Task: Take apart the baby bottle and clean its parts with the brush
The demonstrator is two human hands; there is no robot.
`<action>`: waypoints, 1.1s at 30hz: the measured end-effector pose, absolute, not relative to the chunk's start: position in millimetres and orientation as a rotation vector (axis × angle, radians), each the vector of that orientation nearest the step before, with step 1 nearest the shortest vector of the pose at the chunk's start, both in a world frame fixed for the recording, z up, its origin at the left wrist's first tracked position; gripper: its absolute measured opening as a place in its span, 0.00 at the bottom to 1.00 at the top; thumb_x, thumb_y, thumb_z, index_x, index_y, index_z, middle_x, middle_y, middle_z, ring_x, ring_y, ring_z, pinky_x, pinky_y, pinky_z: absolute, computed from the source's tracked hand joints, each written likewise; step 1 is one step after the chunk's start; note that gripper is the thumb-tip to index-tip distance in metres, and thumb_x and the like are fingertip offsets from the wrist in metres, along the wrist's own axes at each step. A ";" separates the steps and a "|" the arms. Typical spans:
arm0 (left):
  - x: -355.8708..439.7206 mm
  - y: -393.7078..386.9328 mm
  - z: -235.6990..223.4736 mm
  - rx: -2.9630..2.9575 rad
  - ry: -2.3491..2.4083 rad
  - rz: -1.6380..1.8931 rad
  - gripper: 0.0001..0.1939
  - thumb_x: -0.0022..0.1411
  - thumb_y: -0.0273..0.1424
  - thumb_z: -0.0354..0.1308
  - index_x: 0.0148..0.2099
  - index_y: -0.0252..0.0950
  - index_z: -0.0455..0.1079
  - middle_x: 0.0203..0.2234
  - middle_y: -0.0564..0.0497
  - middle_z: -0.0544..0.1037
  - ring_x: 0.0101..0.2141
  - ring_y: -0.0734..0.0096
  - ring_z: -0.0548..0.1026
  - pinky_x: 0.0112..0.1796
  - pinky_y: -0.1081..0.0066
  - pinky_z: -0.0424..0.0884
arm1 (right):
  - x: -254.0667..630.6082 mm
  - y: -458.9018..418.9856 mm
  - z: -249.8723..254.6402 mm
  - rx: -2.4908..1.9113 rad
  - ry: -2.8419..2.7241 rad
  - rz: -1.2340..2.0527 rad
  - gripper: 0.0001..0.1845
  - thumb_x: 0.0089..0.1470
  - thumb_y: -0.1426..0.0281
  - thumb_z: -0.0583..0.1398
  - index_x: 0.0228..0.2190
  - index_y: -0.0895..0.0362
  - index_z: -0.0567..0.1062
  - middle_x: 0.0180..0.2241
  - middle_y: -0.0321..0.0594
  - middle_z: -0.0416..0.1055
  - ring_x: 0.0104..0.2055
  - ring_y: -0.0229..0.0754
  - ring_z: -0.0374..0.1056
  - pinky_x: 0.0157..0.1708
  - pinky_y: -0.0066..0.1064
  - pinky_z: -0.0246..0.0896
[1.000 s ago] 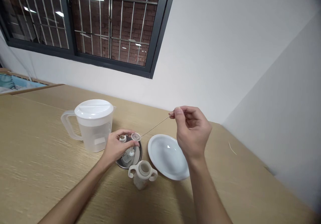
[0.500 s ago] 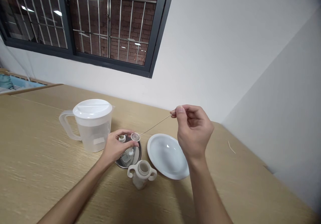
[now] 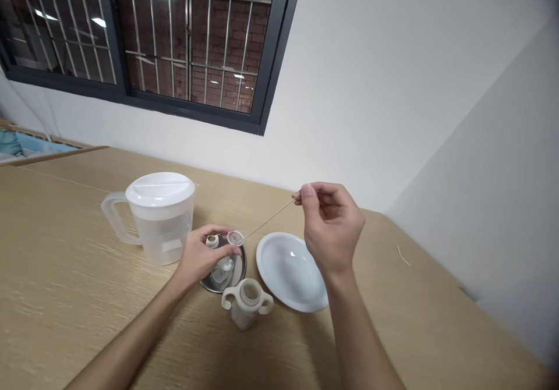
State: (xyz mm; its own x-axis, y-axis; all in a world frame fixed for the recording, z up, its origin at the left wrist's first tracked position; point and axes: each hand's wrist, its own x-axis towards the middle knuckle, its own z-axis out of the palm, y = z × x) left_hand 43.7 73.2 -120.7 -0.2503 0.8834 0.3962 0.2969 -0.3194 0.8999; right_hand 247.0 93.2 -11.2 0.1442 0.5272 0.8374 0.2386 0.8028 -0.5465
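My left hand (image 3: pixel 205 253) pinches a small round translucent lid-like part (image 3: pixel 235 238) between thumb and fingers, its ringed face turned up. Between the thumb and fingers of my right hand (image 3: pixel 332 224) is a long thin stick (image 3: pixel 273 216), slanting down to the left. Its lower end meets the rim of the round part; whether it touches I cannot tell for sure. Beneath my left hand, a round metal tray (image 3: pixel 239 276) holds a small capped piece (image 3: pixel 212 241) and a clear plastic part (image 3: pixel 222 272). A two-handled baby bottle (image 3: pixel 245 308) stands uncapped in front.
A white oval bowl (image 3: pixel 286 268) sits right of the tray, partly behind my right wrist. The lidded plastic pitcher (image 3: pixel 159 227) stands at left. On the right lies a thin pale strip (image 3: pixel 403 256). A wall and barred window (image 3: pixel 192 41) rise behind the table.
My right hand has shifted slightly left with the stick, toward the round part. The left hand holds nearly still, and everything on the table stays in place.
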 end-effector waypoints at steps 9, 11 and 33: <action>43.0 72.4 -120.4 1.524 1.436 1.585 0.16 0.42 0.36 0.72 0.36 0.39 0.79 0.34 0.50 0.83 0.37 0.63 0.78 0.39 0.69 0.72 | 249.0 92.0 -7.6 -0.649 -1.390 0.227 0.07 0.59 0.66 0.62 0.33 0.56 0.72 0.29 0.37 0.73 0.32 0.38 0.72 0.35 0.34 0.72; 43.3 72.5 -120.3 1.521 1.437 1.580 0.16 0.42 0.36 0.72 0.36 0.39 0.79 0.34 0.50 0.83 0.37 0.63 0.78 0.39 0.70 0.71 | 248.2 91.9 -7.7 -0.646 -1.392 0.237 0.07 0.59 0.65 0.61 0.33 0.56 0.72 0.29 0.37 0.73 0.32 0.38 0.72 0.35 0.33 0.72; 46.6 70.3 -119.7 1.559 1.405 1.550 0.19 0.40 0.36 0.74 0.37 0.38 0.79 0.35 0.49 0.83 0.38 0.63 0.78 0.39 0.71 0.72 | 241.5 93.2 -16.4 -0.639 -1.532 0.306 0.04 0.59 0.69 0.61 0.34 0.57 0.73 0.31 0.38 0.75 0.34 0.38 0.73 0.36 0.33 0.71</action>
